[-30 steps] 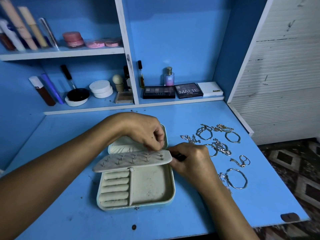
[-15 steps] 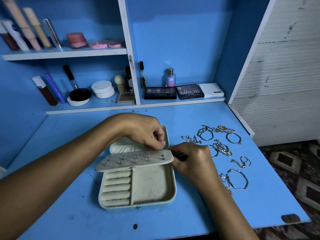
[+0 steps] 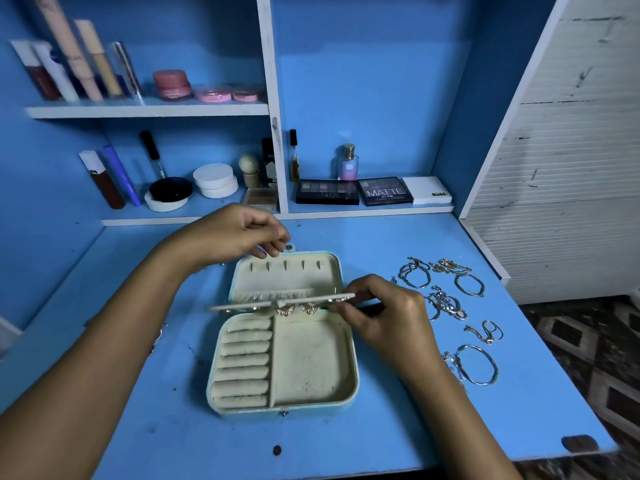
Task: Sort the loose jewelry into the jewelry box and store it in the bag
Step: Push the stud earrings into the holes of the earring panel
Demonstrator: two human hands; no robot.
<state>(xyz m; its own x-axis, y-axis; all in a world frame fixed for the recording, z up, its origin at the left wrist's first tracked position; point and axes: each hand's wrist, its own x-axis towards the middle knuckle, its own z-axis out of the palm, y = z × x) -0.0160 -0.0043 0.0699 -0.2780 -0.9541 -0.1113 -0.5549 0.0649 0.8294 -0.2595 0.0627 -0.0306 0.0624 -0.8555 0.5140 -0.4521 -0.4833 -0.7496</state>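
Centrally, the open jewelry box (image 3: 284, 362) rests on the blue desk (image 3: 398, 427). Right hand (image 3: 388, 317) pinches the end of the earring panel (image 3: 282, 302), held nearly edge-on over the box hinge — two gold earrings (image 3: 297, 309) hang beneath it. Left hand (image 3: 239, 233), fingers loosely curled and holding nothing, hovers at the lid's far edge. Loose bracelets and chains (image 3: 450, 306) lie to the box's right.
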